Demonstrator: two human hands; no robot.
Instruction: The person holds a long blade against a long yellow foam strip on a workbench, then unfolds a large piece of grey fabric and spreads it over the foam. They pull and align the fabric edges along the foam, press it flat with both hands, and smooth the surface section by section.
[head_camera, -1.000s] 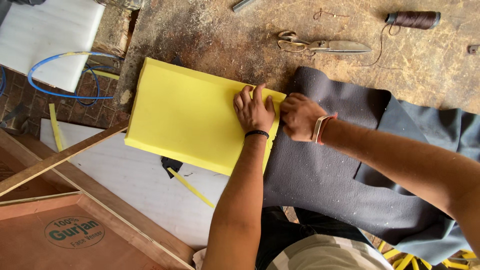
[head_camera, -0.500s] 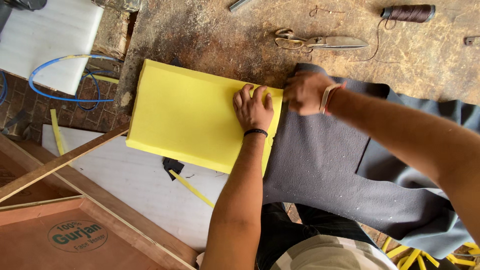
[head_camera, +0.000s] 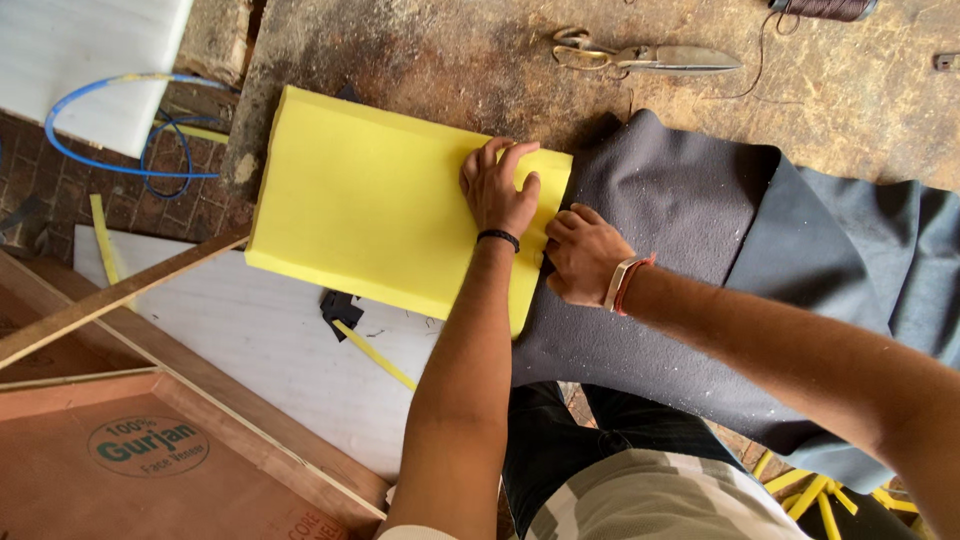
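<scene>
Scarred and dusty, the wooden counter (head_camera: 420, 60) carries a yellow foam slab (head_camera: 370, 210) lying against dark grey fabric (head_camera: 680, 250). The left hand (head_camera: 497, 190) lies flat and spread on the slab's edge; the right hand (head_camera: 583, 255) curls shut on the fabric at the seam. Firm, even pressure and a taut, wrinkle-free pull look key. Scissors (head_camera: 640, 55) lie well apart.

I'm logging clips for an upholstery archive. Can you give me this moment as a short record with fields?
Left hand: left hand pressed flat on yellow foam slab
Right hand: right hand at the foam's edge, on dark grey fabric
Surface: worn workbench
Nearby tools: scissors, thread spool
</scene>
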